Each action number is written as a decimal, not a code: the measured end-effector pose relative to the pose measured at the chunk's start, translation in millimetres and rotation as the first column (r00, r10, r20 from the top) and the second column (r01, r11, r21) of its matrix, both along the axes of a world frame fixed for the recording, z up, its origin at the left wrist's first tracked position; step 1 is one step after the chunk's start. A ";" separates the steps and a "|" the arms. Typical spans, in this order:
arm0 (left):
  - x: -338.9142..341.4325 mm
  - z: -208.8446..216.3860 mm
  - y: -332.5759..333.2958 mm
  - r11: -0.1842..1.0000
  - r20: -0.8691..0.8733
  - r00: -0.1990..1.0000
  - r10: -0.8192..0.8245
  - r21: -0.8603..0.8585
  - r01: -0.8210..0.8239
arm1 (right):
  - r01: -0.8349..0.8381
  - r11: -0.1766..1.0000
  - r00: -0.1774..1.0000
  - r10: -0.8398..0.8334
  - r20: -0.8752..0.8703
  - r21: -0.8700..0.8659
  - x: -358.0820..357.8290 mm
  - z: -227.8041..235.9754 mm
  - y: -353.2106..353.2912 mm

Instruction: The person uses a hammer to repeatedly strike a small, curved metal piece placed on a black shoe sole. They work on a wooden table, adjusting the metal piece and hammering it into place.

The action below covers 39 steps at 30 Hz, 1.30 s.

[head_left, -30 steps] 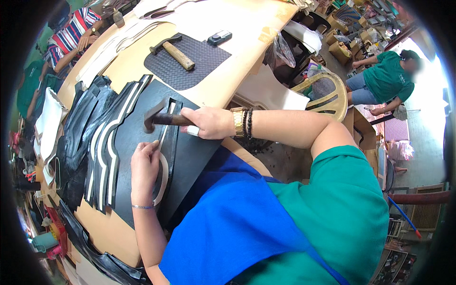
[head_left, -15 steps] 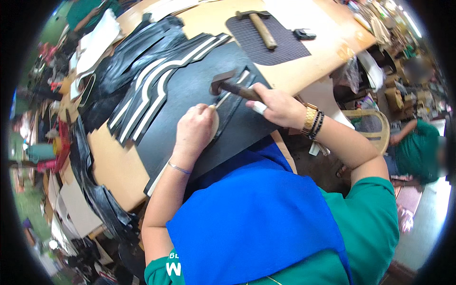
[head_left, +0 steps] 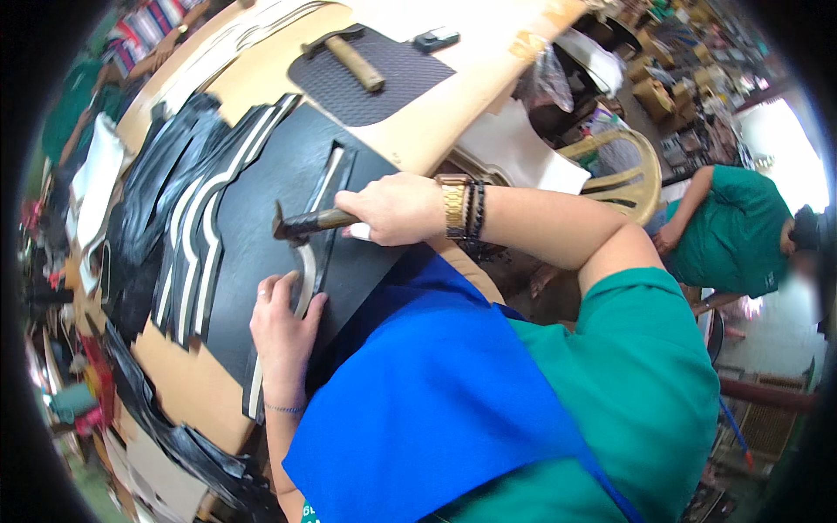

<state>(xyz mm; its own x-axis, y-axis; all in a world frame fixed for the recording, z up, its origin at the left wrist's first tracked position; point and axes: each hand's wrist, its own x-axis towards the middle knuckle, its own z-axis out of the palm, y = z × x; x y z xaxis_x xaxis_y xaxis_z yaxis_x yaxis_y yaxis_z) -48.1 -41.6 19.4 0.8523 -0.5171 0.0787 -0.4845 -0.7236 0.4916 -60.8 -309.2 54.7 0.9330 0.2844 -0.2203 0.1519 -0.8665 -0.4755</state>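
Note:
My right hand (head_left: 397,209) is wrapped round the handle of a small hammer (head_left: 302,224). The hammer's metal head points left, over a black board (head_left: 237,283) on the table. Just below the head, a black strip with a curved white edge (head_left: 308,272) lies on the board. My left hand (head_left: 283,331) rests on the board at the strip's near end, thumb and fingers apart on either side of the white edge. Left of it lie several wavy black pieces with white edges (head_left: 209,248), overlapping one another.
Crumpled black sheets (head_left: 166,170) lie at the table's left. A second hammer (head_left: 353,63) rests on a dark textured mat (head_left: 384,96), with a small black object (head_left: 436,39) beyond. A yellow chair (head_left: 641,179) and a person in green (head_left: 737,231) are at right.
My left hand has slid nearer along the strip and its pinch has loosened. The hammer has moved nearer, over the curved part. The whole view has shifted and turned.

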 end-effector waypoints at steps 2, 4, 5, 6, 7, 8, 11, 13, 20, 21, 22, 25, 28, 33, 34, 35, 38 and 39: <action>4.5 7.3 -3.7 1.000 -0.154 0.988 0.029 0.011 -0.028 | 0.015 1.000 1.000 -0.015 0.001 0.027 -1.5 -4.5 -7.3; 16.1 4.6 -1.8 1.000 -0.236 0.972 0.011 0.025 -0.006 | 0.050 0.994 0.999 -0.049 -0.013 0.097 -6.8 -16.8 -12.2; 17.0 7.7 -4.5 0.997 -0.225 0.974 0.015 0.078 0.003 | 0.065 0.992 0.998 -0.063 -0.015 0.107 -9.5 -19.7 -12.0; 18.5 13.7 -8.0 0.991 -0.215 0.976 0.019 0.131 0.010 | 0.078 0.990 0.997 -0.076 -0.019 0.117 -11.9 -21.9 -11.7; 19.9 16.9 -11.2 0.983 -0.204 0.979 0.024 0.184 0.015 | 0.090 0.988 0.996 -0.088 -0.022 0.127 -13.1 -22.9 -12.0; 20.3 15.2 -12.9 0.969 -0.094 0.995 -0.015 0.243 0.037 | 0.100 0.987 0.995 -0.096 -0.030 0.128 -13.2 -23.4 -11.3; 20.1 4.1 -16.5 0.939 0.154 0.980 -0.124 0.338 0.066 | 0.098 0.986 0.995 -0.096 -0.022 0.131 -12.8 -26.5 -11.5; 19.7 -0.8 -18.2 0.954 0.224 0.963 -0.148 0.288 0.080 | 0.103 0.985 0.995 -0.102 -0.017 0.138 -13.6 -26.5 -12.5; 38.3 23.3 -3.8 0.994 -0.282 0.953 0.110 0.022 -0.108 | 0.100 0.978 0.995 -0.096 -0.031 0.182 -12.4 -24.8 -14.1; 40.4 21.4 -2.4 0.993 -0.306 0.947 0.102 0.084 -0.080 | 0.103 0.979 0.994 -0.098 -0.038 0.177 -10.9 -24.9 -11.7; 45.2 20.7 -5.1 0.988 -0.332 0.938 0.098 0.145 -0.051 | 0.120 0.980 0.992 -0.111 -0.063 0.161 -10.4 -22.6 -11.9; 51.3 21.1 -13.4 0.963 -0.371 0.926 0.070 0.267 0.034 | 0.134 0.985 0.990 -0.127 -0.069 0.105 -8.5 -17.4 -11.6; 47.0 3.8 -17.5 0.992 -0.283 0.955 0.091 0.106 -0.063 | 0.114 0.989 0.990 -0.121 0.078 0.089 -10.8 -19.2 -16.9; 44.5 -17.9 -22.9 0.976 -0.158 0.976 0.152 -0.132 -0.174 | 0.126 0.990 0.991 -0.129 0.043 0.061 -8.2 -18.1 -20.0; 46.1 -19.5 -22.2 0.967 -0.184 0.967 0.176 -0.151 -0.205 | 0.120 0.992 0.991 -0.123 0.050 0.048 -7.0 -16.5 -18.9; 47.1 -20.2 -23.0 0.959 -0.211 0.959 0.190 -0.169 -0.227 | 0.123 0.992 0.991 -0.125 0.056 0.034 -7.0 -16.2 -19.0; 49.6 -18.4 -24.3 0.952 -0.189 0.957 0.220 -0.175 -0.253 | 0.064 0.997 0.986 -0.070 0.149 0.043 -0.9 -19.8 -17.5; 50.1 -18.8 -24.8 0.951 -0.183 0.957 0.225 -0.170 -0.257 | 0.051 0.998 0.984 -0.058 0.166 0.046 0.9 -20.4 -16.0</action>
